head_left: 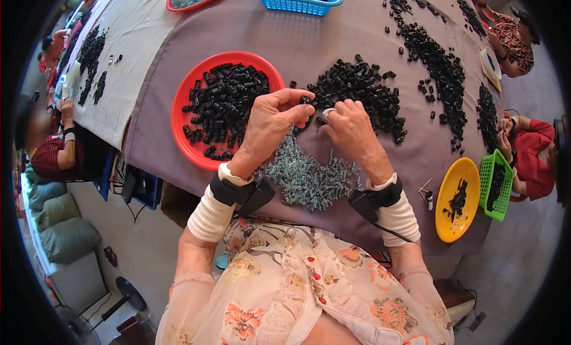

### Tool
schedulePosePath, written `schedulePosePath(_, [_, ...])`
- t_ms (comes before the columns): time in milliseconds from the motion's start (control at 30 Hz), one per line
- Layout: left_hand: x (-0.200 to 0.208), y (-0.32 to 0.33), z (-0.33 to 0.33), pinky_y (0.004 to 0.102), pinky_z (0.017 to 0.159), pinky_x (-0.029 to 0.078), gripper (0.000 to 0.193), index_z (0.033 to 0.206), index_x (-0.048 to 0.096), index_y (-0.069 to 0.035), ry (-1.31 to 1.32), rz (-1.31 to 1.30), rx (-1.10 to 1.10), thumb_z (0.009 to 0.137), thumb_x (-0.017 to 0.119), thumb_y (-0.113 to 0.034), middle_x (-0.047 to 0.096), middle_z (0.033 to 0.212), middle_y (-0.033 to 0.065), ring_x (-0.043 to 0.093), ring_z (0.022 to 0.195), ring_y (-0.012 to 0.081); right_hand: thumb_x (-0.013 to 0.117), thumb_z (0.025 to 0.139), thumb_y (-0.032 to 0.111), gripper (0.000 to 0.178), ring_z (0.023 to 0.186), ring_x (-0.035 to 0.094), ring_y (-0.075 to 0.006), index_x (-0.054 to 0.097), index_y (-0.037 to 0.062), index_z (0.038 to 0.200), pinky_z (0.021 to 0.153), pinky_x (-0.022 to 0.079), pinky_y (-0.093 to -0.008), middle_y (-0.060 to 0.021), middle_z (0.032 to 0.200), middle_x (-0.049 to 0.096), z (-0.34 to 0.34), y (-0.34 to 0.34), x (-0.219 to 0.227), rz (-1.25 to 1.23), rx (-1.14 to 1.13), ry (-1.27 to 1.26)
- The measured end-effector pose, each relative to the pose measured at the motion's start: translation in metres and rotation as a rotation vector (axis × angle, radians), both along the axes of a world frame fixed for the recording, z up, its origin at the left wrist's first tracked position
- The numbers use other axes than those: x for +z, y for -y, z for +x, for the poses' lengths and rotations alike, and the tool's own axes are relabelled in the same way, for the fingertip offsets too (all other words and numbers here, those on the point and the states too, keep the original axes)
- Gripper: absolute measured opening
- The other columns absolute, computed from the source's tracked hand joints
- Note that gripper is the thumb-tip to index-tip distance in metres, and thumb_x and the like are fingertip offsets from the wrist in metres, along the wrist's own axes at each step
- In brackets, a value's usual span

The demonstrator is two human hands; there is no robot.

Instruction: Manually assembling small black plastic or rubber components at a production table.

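My left hand (270, 122) pinches a small black plastic part (306, 100) between thumb and forefinger. Close beside it, my right hand (352, 128) is closed, its fingers curled in; whatever they hold is hidden. Something white wraps one of its fingertips. Below both hands lies a pile of small silvery metal springs (309, 175). A heap of loose black parts (363, 95) spreads just beyond my right hand. To the left, a red round tray (181, 122) holds many similar black parts, with my left wrist over its near right rim.
A yellow plate (443, 217) with black bits and a green basket (504, 196) stand at the right. A blue basket (291, 3) and a red dish of springs (202, 5) sit at the far side. More black parts (434, 65) trail across the cloth. People work along both sides.
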State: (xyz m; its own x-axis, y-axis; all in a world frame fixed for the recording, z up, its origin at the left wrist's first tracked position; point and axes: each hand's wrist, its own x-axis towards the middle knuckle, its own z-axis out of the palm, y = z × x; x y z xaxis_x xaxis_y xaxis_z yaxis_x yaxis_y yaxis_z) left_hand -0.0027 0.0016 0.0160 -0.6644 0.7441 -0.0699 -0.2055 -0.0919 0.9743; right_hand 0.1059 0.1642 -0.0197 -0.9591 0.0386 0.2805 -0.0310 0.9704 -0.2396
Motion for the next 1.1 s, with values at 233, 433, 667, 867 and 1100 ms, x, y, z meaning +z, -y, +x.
schedulePosePath(233, [-0.007,0.004,0.003,0.02,0.064,0.049,0.023,0.106,0.065,0.002,0.021,-0.049,-0.036,0.084,0.067,-0.007,0.065,0.08,0.0024,0.058,0.068,0.0057,0.071,0.068,0.015,0.016,0.085,0.052,-0.0247,0.063,0.0068,0.078,0.076,0.038,-0.0381,-0.0063,0.081,0.056,-0.001,0.003,-0.01,0.1,0.022,-0.002])
schedulePosePath(433, [-0.014,-0.001,0.006,0.021,0.066,0.05,0.021,0.104,0.064,0.002,0.064,-0.084,-0.047,0.086,0.066,-0.009,0.066,0.082,0.0031,0.061,0.072,0.0074,0.07,0.068,0.014,0.019,0.084,0.052,-0.027,0.058,0.0028,0.078,0.077,0.038,-0.0388,-0.0085,0.08,0.055,0.009,-0.009,0.022,-0.177,0.066,-0.128])
schedulePosePath(667, [-0.011,-0.013,0.014,0.0247,0.069,0.053,0.021,0.105,0.062,0.001,0.27,0.041,-0.138,0.087,0.065,-0.009,0.066,0.087,0.005,0.063,0.075,0.0102,0.072,0.066,0.013,0.023,0.079,0.052,-0.0271,0.057,0.0007,0.078,0.075,0.041,-0.0376,-0.0091,0.076,0.053,0.009,-0.009,0.054,-0.196,0.191,-0.229])
schedulePosePath(867, [-0.002,-0.023,0.019,0.0258,0.071,0.054,0.019,0.104,0.061,0.001,0.291,0.121,-0.118,0.087,0.063,-0.007,0.066,0.088,0.0057,0.064,0.076,0.0116,0.071,0.073,0.013,0.022,0.076,0.055,-0.0288,0.06,-0.0016,0.086,0.075,0.042,-0.0379,-0.0109,0.076,0.056,0.015,-0.01,0.056,-0.315,0.04,-0.309])
schedulePosePath(1100, [0.013,-0.029,0.025,0.0282,0.073,0.055,0.017,0.105,0.06,0.001,0.32,0.174,-0.074,0.088,0.061,-0.004,0.066,0.089,0.0079,0.066,0.078,0.0148,0.065,0.082,0.01,0.014,0.075,0.056,-0.03,0.061,-0.0014,0.089,0.068,0.044,-0.0362,-0.0134,0.078,0.058,0.018,-0.002,0.056,-0.485,-0.076,-0.368])
